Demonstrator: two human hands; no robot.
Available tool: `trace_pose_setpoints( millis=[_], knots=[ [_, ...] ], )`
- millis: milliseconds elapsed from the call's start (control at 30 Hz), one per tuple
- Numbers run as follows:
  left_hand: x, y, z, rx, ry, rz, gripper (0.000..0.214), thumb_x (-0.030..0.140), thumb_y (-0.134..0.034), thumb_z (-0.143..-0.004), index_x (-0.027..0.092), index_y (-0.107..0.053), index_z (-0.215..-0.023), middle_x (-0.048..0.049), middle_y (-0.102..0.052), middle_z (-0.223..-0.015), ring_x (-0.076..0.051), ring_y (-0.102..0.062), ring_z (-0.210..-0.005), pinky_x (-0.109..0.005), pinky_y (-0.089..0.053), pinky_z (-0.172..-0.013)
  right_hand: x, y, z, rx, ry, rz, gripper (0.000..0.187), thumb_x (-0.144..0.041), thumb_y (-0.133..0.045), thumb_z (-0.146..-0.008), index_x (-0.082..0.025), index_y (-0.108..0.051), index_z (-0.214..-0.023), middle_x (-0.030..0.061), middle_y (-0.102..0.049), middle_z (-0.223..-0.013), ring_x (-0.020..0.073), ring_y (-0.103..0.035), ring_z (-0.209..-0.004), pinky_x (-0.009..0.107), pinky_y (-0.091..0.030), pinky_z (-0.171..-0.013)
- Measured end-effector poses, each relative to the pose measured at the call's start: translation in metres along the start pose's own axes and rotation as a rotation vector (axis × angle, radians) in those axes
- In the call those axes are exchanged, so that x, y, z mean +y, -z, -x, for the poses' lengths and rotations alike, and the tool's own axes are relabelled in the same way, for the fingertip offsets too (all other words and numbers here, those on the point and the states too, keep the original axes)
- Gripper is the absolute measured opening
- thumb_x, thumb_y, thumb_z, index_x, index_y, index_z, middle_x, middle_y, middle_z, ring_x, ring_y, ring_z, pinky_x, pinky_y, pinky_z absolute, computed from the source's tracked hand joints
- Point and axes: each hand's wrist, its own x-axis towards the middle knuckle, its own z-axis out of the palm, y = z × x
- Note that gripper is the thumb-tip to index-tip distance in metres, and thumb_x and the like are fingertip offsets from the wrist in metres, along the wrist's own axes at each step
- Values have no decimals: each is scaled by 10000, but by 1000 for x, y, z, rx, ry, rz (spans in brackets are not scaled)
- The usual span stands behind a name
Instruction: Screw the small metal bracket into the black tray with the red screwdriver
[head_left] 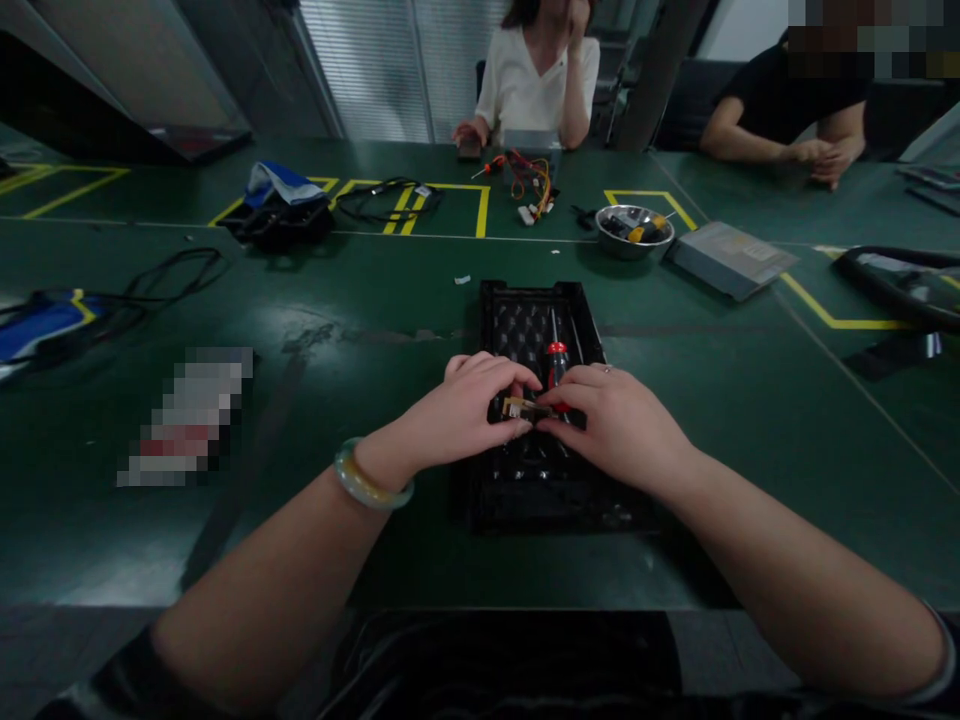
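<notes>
A black plastic tray-like case (499, 300) lies on the green table in front of me. Both my hands rest over its near half. My left hand (465, 410), with a pale bangle on the wrist, and my right hand (615, 425), with a ring, pinch a small gold-and-black part (525, 408) between their fingertips. A screwdriver with a red handle (556, 355) lies in the case just beyond my fingers.
A metal bowl (634, 232) with tools, a grey drive-like box (731, 258), coloured wires (534, 185), black cables (386, 198) and a black and blue bag (279, 205) lie farther back. Two people sit at the far edge. Yellow tape lines mark the table.
</notes>
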Motion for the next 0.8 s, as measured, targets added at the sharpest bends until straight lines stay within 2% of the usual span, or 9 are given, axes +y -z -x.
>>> trace_pose_setpoints(
  millis=[233, 433, 500, 567, 600, 667, 733, 800],
  knots=[
    [0, 1, 0, 12, -81, 10, 203, 330, -654, -852, 246, -614, -1033, -3, -648, -1064, -213, -522, -1051, -378, -316, -954, 1, 1, -2, 55, -57, -150, 137, -311, -644, -878, -224, -730, -942, 5, -731, -918, 169, -643, -892, 316, -464, -857],
    [1, 2, 1, 33, -121, 8, 197, 394, -653, -862, 240, -623, -982, 2, -653, -1020, -203, -537, -1018, -375, -308, -955, -2, 6, 0, 97, -101, -168, 104, -294, -654, -849, -234, -733, -882, -27, -730, -827, 140, -655, -785, 278, -465, -759],
    [1, 3, 1, 24, -140, 13, 295, 470, -674, -836, 247, -627, -1025, 0, -654, -1039, -208, -540, -1024, -376, -305, -963, -2, 9, 1, 86, -106, -170, 102, -297, -652, -841, -239, -731, -870, -35, -732, -828, 139, -658, -784, 280, -466, -767],
    [-1, 4, 2, 27, -159, 28, 506, 604, -689, -772, 257, -615, -1132, -15, -650, -1088, -227, -536, -1047, -384, -306, -972, -3, 12, 2, 76, -112, -164, 102, -290, -646, -836, -245, -730, -871, -39, -737, -854, 144, -664, -811, 290, -466, -800],
    [-2, 4, 2, 46, -163, 44, 595, 665, -652, -768, 260, -594, -1199, -25, -646, -1112, -235, -531, -1062, -387, -308, -974, -4, 13, 3, 74, -117, -157, 104, -287, -644, -834, -244, -729, -875, -37, -739, -866, 149, -665, -827, 296, -466, -811],
    [-6, 3, 3, 134, -144, 81, 634, 708, -480, -859, 260, -541, -1303, -39, -640, -1142, -236, -523, -1085, -392, -313, -975, -7, 17, 4, 66, -131, -145, 106, -287, -645, -826, -240, -726, -875, -31, -738, -870, 156, -662, -836, 303, -467, -813],
    [-10, 1, 3, 264, -82, 104, 558, 623, -288, -974, 263, -527, -1327, -36, -645, -1135, -218, -527, -1077, -388, -317, -968, -13, 21, 7, 32, -123, -160, 97, -289, -645, -825, -243, -722, -861, -36, -732, -853, 153, -656, -822, 302, -465, -802],
    [-14, -3, 2, 361, -12, 106, 500, 526, -225, -1021, 268, -549, -1301, -25, -654, -1119, -202, -535, -1055, -384, -321, -964, -21, 23, 11, -38, -84, -195, 86, -281, -638, -829, -255, -718, -845, -47, -725, -840, 143, -648, -810, 296, -461, -799]
  ],
)
